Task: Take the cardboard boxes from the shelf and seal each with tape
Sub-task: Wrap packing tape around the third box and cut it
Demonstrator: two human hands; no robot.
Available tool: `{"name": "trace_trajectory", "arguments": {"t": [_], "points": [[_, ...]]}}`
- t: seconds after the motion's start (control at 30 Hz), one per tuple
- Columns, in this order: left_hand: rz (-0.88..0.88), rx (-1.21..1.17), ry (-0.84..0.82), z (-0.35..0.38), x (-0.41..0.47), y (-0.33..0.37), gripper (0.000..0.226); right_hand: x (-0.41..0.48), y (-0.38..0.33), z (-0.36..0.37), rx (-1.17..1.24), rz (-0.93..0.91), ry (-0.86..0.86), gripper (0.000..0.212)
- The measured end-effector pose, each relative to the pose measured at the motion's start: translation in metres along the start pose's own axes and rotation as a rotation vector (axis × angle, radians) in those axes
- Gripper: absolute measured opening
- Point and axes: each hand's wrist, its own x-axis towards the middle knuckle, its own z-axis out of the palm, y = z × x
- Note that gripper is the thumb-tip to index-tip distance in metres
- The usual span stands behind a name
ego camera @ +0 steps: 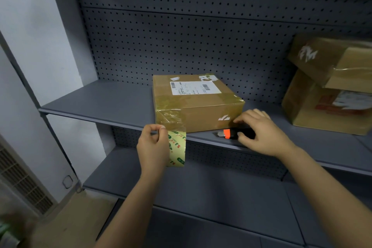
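Sitting at the front edge of the grey shelf, the cardboard box is taped across its left front corner. The tape roll is pinched by the left hand just below the shelf edge, with the strip running up to the box. The utility knife is gripped by the curled fingers of the right hand, just beside the box front.

Dim, bluish light — soft focus, wide-angle bending, blurred lower-left corner.
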Motion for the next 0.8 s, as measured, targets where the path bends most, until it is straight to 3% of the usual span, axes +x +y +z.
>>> {"name": "trace_trajectory", "arguments": {"t": [0.17, 0.37, 0.6, 0.8], "points": [[-0.013, 0.004, 0.001, 0.001, 0.001, 0.000, 0.010, 0.032, -0.058, 0.012, 0.111, -0.198, 0.302, 0.016], [-0.007, 0.005, -0.006, -0.004, 0.001, 0.004, 0.009, 0.077, -0.115, 0.044, 0.251, -0.306, 0.301, 0.025], [-0.020, 0.051, -0.014, -0.010, 0.010, -0.003, 0.012, 0.100, -0.118, 0.062, 0.433, -0.286, 0.357, 0.023], [-0.140, 0.170, -0.046, -0.017, -0.004, -0.047, 0.014, 0.104, -0.123, 0.067, 0.470, -0.282, 0.410, 0.021]]}}
